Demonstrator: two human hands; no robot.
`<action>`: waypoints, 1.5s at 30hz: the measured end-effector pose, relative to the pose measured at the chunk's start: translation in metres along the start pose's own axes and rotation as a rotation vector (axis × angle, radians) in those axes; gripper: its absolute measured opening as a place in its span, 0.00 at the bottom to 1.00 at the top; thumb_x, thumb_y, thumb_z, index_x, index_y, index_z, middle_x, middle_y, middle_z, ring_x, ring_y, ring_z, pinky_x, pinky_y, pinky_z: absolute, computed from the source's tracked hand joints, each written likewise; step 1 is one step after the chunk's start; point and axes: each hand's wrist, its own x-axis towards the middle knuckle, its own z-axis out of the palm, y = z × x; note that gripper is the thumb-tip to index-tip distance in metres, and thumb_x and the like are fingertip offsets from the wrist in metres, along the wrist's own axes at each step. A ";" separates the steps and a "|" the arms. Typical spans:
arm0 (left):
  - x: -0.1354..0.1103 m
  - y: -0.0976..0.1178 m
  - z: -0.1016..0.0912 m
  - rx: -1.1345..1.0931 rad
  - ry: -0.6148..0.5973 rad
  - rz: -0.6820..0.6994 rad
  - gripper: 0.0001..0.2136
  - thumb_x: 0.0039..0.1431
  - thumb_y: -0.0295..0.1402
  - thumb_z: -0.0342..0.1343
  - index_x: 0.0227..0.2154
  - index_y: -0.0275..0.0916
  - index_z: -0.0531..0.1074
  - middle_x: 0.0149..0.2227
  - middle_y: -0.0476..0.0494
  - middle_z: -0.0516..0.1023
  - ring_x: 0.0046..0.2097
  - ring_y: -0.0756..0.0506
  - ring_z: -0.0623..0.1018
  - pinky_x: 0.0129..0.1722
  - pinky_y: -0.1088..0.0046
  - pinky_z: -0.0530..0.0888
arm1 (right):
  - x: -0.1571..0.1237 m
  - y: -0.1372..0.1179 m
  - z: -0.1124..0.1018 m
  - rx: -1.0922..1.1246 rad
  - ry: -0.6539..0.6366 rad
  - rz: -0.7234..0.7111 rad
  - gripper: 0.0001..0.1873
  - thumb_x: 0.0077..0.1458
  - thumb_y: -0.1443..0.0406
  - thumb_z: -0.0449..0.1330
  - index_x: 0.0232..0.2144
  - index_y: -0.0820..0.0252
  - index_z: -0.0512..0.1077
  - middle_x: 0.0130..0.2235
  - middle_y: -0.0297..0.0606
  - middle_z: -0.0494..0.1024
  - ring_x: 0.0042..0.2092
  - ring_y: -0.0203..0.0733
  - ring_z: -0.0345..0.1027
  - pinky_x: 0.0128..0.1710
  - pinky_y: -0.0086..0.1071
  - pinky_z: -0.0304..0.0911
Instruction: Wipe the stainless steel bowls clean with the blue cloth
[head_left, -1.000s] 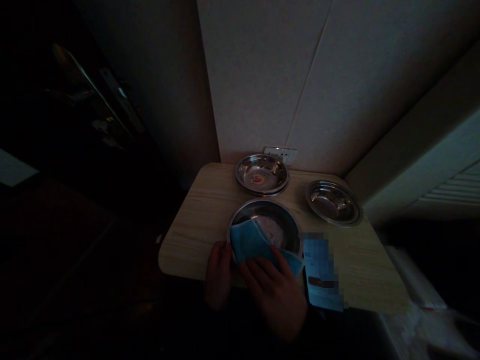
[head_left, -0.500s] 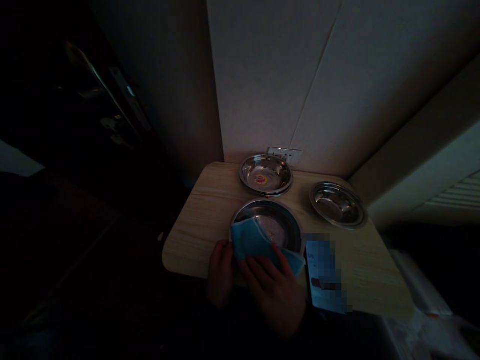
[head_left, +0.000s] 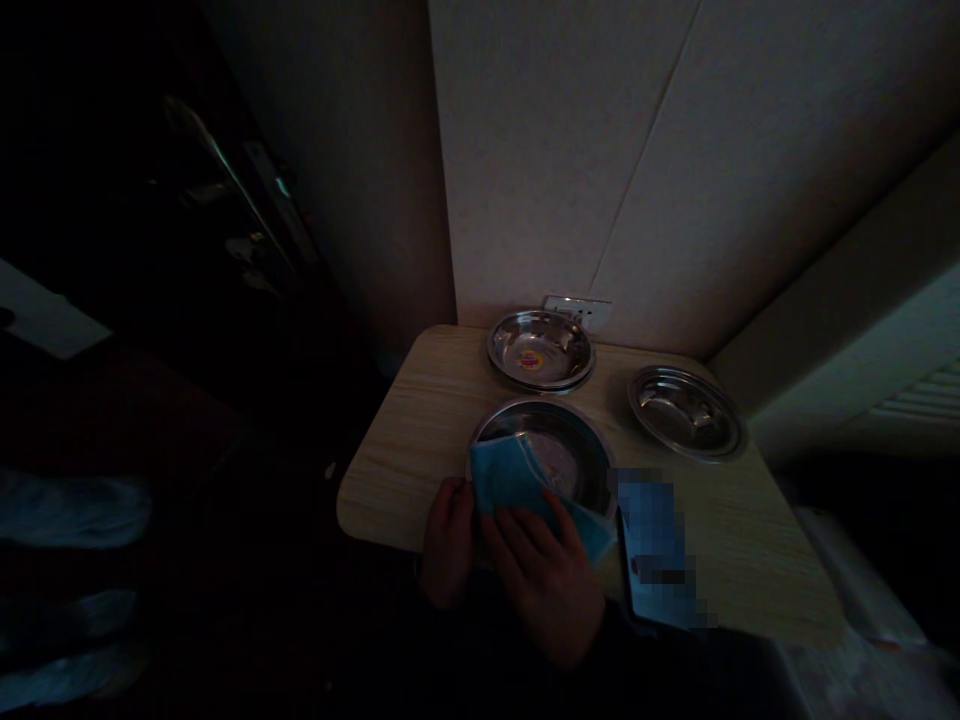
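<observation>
A wide, shallow stainless steel bowl [head_left: 559, 455] sits at the front of the small table. A blue cloth [head_left: 506, 472] lies over its near side and partly inside it. My right hand [head_left: 546, 585] presses the cloth against the near rim, its fingers bent over the fabric. At the bowl's left edge, my left hand [head_left: 448, 545] has its fingers curled in and seems to grip the rim; its fingertips are partly hidden in the dark.
Stacked steel bowls [head_left: 541, 350] stand behind, the top one with a sticker. More stacked bowls [head_left: 686, 415] are at the right. A lit phone [head_left: 656, 545] lies near the front edge of the wooden table [head_left: 405, 430]. A wall socket [head_left: 577, 308] is behind. Pale blurred shapes [head_left: 71, 510] show at lower left.
The whole scene has shifted slightly right in view, and pale shapes have appeared at lower left. Both hands, the cloth and the bowl keep nearly the same arrangement.
</observation>
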 end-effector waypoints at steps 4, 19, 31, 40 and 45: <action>0.000 -0.003 0.002 -0.015 0.031 0.010 0.13 0.50 0.44 0.53 0.26 0.39 0.68 0.24 0.51 0.70 0.27 0.49 0.69 0.27 0.74 0.67 | -0.015 0.016 -0.019 0.012 -0.025 -0.055 0.17 0.64 0.69 0.44 0.46 0.63 0.71 0.41 0.41 0.78 0.43 0.42 0.69 0.58 0.52 0.46; -0.002 0.002 -0.002 0.000 -0.027 0.034 0.15 0.49 0.47 0.55 0.27 0.39 0.69 0.25 0.50 0.71 0.27 0.49 0.70 0.29 0.72 0.68 | 0.009 -0.001 0.003 0.007 -0.069 0.096 0.13 0.60 0.71 0.49 0.44 0.63 0.71 0.38 0.39 0.79 0.39 0.41 0.69 0.57 0.48 0.50; -0.003 0.000 0.003 0.032 -0.041 0.036 0.14 0.51 0.46 0.53 0.27 0.39 0.68 0.23 0.51 0.70 0.27 0.49 0.69 0.28 0.73 0.67 | -0.009 0.016 -0.017 0.017 -0.068 -0.060 0.17 0.63 0.71 0.43 0.43 0.65 0.72 0.39 0.41 0.79 0.41 0.42 0.69 0.52 0.47 0.56; -0.004 -0.005 0.000 0.062 0.004 0.021 0.14 0.53 0.46 0.51 0.28 0.40 0.67 0.25 0.52 0.69 0.28 0.49 0.68 0.28 0.74 0.66 | -0.014 0.027 -0.026 0.042 -0.078 -0.087 0.16 0.64 0.69 0.45 0.43 0.62 0.72 0.41 0.38 0.79 0.42 0.40 0.69 0.58 0.52 0.47; -0.009 -0.007 0.002 0.080 0.007 0.057 0.14 0.54 0.47 0.50 0.30 0.40 0.68 0.28 0.49 0.72 0.32 0.48 0.70 0.33 0.73 0.67 | -0.039 0.062 -0.053 -0.001 -0.153 -0.122 0.15 0.64 0.69 0.46 0.46 0.62 0.71 0.42 0.38 0.79 0.48 0.41 0.68 0.61 0.54 0.40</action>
